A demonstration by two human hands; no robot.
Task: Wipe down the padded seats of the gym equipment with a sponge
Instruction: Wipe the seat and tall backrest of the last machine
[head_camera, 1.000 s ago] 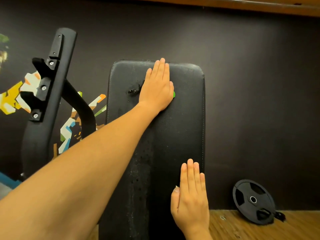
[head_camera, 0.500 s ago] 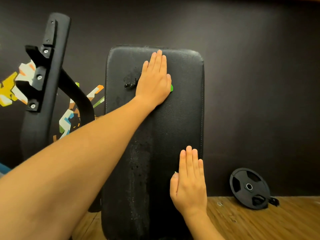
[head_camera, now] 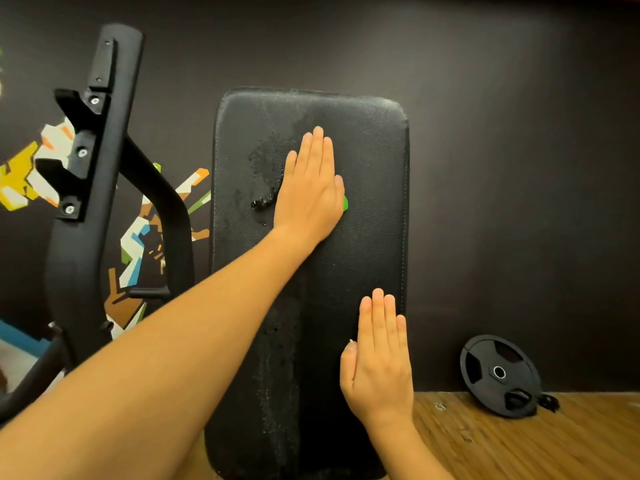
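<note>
Pressing sponge point(head_camera: 345, 203) onto padded seat point(head_camera: 375, 150), left hand point(head_camera: 309, 194)

1. A black padded vinyl bench pad point(head_camera: 367, 150) is seen lengthwise; a wet streak is shown left of its centre, with droplets beaded beside the upper hand.
2. The left hand point(head_camera: 310, 188) is laid flat, fingers straight and together, over a green sponge point(head_camera: 345, 202) — only a sliver is exposed by the thumb.
3. The right hand point(head_camera: 379, 358) is pressed flat near the pad's lower right edge.
4. A black round weight plate point(head_camera: 498, 374) is leaned against the dark wall on the wooden floor point(head_camera: 519, 445).
</note>
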